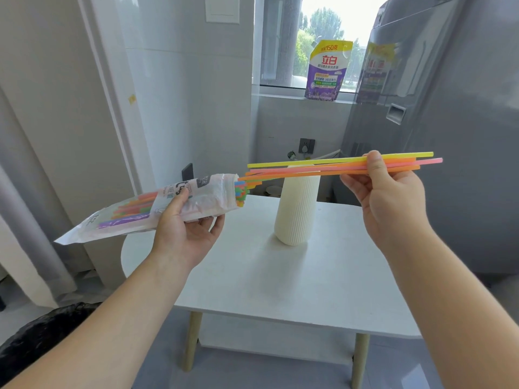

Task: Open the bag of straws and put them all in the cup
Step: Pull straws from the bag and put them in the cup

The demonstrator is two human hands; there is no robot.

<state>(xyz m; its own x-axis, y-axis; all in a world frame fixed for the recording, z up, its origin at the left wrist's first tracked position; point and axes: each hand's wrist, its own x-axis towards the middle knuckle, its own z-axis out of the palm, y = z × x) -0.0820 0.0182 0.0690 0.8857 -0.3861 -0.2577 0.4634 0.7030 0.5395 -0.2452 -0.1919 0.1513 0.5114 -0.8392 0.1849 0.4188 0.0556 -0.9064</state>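
**Q:** Why is the bag lying almost flat?

**A:** My left hand (186,228) grips the bag (134,220) round its middle, thumb on top and fingers curled underneath. The open mouth is turned toward the cup (297,209). Held near level, the straws (242,193) left inside should stay put instead of sliding out onto the table (323,276).

**Q:** And the right hand?

**A:** My right hand (393,197) pinches a bunch (309,168) of yellow, pink and orange ones near their far end, thumb over the top and fingers closed below. Gripping that end lets the whole length come out in a straight line. The yellow one is clear of the bag. The orange tips sit right at the mouth, and I cannot tell whether they are out.

**Q:** Where is the cup in all this?

**A:** It stands upright on the table, between my hands. The bunch crosses in front of its top, so the rim is hidden.

**Q:** What comes next?

**A:** I judge the bunch must tip upright over the cup and then drop in. Many straws remain in the bag, so the job is at an early stage.
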